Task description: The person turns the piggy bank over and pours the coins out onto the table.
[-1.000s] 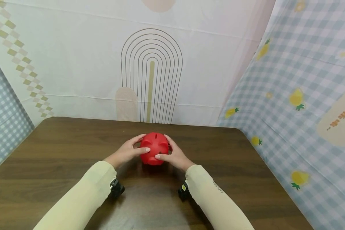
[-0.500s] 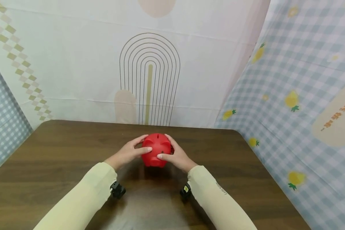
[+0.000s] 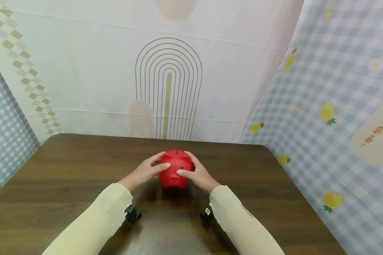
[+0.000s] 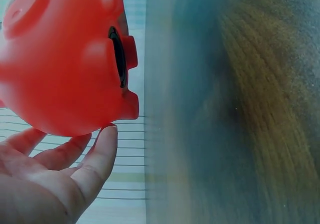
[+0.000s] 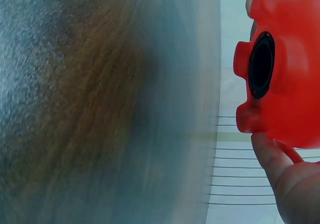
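A red piggy bank (image 3: 175, 177) faces the wearer in the head view, its coin slot on top. Both hands hold it between them, raised over the brown table. The left hand (image 3: 145, 172) grips its left side with the thumb on the front. On the opposite side the right hand (image 3: 201, 176) curls round it, thumb beside the snout. From the left wrist the piggy bank (image 4: 65, 64) shows its stubby feet off the tabletop. A round black plug (image 5: 262, 65) in its underside shows in the right wrist view.
The wooden table (image 3: 67, 198) has rounded far corners. Behind it hangs a white cloth (image 3: 92, 71) with printed arches, and a blue checked cloth (image 3: 344, 85) lines the right side. Small black cameras (image 3: 133, 214) sit at the wrists over pale sleeves.
The piggy bank and both hands have shifted slightly right and toward the wearer in the head view. The grip stays the same, and the head view has tilted a little.
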`<action>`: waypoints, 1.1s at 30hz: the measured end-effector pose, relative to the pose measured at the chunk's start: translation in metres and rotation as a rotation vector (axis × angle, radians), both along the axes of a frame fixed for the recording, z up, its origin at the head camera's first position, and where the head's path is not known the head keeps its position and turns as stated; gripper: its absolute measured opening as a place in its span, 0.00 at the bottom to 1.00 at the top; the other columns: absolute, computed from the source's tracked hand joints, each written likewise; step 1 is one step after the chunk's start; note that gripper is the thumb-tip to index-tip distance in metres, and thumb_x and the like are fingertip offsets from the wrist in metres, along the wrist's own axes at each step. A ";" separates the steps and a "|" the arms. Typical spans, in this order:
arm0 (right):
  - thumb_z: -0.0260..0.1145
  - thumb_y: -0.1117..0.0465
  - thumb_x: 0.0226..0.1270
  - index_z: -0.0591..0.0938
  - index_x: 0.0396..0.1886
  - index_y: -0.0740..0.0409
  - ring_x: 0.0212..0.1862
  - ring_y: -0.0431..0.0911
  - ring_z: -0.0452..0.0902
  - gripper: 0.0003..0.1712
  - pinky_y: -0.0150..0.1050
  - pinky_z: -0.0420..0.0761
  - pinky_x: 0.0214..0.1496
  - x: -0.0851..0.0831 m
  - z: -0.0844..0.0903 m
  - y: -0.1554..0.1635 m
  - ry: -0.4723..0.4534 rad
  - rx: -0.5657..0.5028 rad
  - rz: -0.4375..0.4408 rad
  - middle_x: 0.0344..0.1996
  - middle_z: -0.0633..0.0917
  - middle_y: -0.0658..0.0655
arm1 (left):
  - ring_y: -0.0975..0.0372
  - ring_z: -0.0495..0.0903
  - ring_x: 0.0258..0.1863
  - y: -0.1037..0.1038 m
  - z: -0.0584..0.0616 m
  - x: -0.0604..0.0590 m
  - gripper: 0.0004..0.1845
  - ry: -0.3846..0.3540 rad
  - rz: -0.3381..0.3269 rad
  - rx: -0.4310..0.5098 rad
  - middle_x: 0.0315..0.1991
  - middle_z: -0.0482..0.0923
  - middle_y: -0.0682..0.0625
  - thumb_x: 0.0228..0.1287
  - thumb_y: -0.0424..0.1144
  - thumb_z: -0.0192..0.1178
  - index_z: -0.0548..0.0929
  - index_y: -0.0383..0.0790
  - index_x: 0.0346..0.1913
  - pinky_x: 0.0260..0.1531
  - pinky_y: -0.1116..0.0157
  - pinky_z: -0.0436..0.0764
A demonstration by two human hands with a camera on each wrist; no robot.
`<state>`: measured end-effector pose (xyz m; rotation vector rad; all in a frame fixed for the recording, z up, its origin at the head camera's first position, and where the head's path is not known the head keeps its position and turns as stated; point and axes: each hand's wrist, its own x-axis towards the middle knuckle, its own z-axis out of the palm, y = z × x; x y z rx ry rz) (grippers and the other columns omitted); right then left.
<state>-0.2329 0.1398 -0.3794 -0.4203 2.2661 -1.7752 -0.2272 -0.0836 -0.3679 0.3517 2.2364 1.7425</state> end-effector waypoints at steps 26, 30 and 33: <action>0.59 0.48 0.67 0.64 0.67 0.59 0.46 0.46 0.79 0.34 0.40 0.82 0.47 -0.004 0.022 0.006 -0.167 -0.078 -0.008 0.53 0.79 0.61 | 0.40 0.67 0.64 -0.010 -0.014 0.009 0.40 0.291 -0.129 0.009 0.71 0.58 0.36 0.61 0.32 0.58 0.53 0.36 0.75 0.55 0.48 0.76; 0.57 0.48 0.67 0.64 0.67 0.62 0.43 0.45 0.80 0.34 0.40 0.83 0.44 -0.004 0.027 0.008 -0.186 -0.080 0.015 0.50 0.80 0.60 | 0.41 0.68 0.63 -0.012 -0.014 0.011 0.45 0.463 -0.056 -0.145 0.71 0.58 0.37 0.53 0.30 0.65 0.55 0.39 0.74 0.55 0.42 0.73; 0.56 0.47 0.68 0.64 0.66 0.62 0.43 0.45 0.80 0.34 0.39 0.83 0.43 -0.005 0.029 0.009 -0.204 -0.072 0.035 0.50 0.79 0.60 | 0.44 0.66 0.65 -0.011 -0.013 0.012 0.49 0.588 0.000 -0.252 0.70 0.59 0.38 0.49 0.31 0.71 0.57 0.42 0.74 0.57 0.41 0.71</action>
